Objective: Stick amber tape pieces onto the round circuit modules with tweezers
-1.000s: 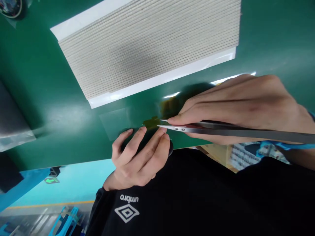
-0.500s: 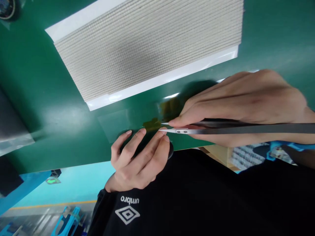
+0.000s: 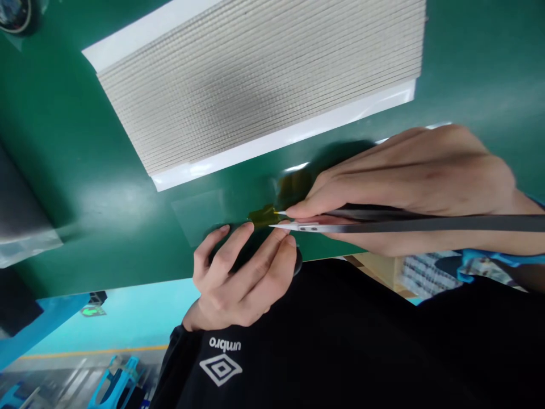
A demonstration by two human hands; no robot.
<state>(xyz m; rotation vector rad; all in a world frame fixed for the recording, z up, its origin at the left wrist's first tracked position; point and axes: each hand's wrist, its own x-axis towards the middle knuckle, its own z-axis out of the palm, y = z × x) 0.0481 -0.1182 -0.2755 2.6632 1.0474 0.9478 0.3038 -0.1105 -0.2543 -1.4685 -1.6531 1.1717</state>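
Note:
My right hand (image 3: 421, 176) grips a pair of tweezers (image 3: 383, 225) with pale tips and dark arms. The tips are slightly apart, at the right end of a small amber film piece (image 3: 263, 216). My left hand (image 3: 244, 272) has its fingers bent, with fingertips by the film's lower edge. A dark rounded object (image 3: 298, 262) shows beside those fingers, mostly hidden behind them. Just above the tweezer tips lies another amber film piece (image 3: 293, 186), partly covered by my right hand. A clear film sheet (image 3: 198, 210) lies flat to the left.
A large white sheet (image 3: 179, 180) with many rows of pale strips lies across the green table (image 3: 106, 227). A grey object with a clear plastic edge (image 3: 29, 247) sits at the left. A round dark item (image 3: 15, 14) is at the upper left corner. Blue stools (image 3: 113, 380) stand below.
The tweezer tips have moved slightly left onto the amber film, along with my right hand. My left hand stays nearly in place. The view has shifted a little.

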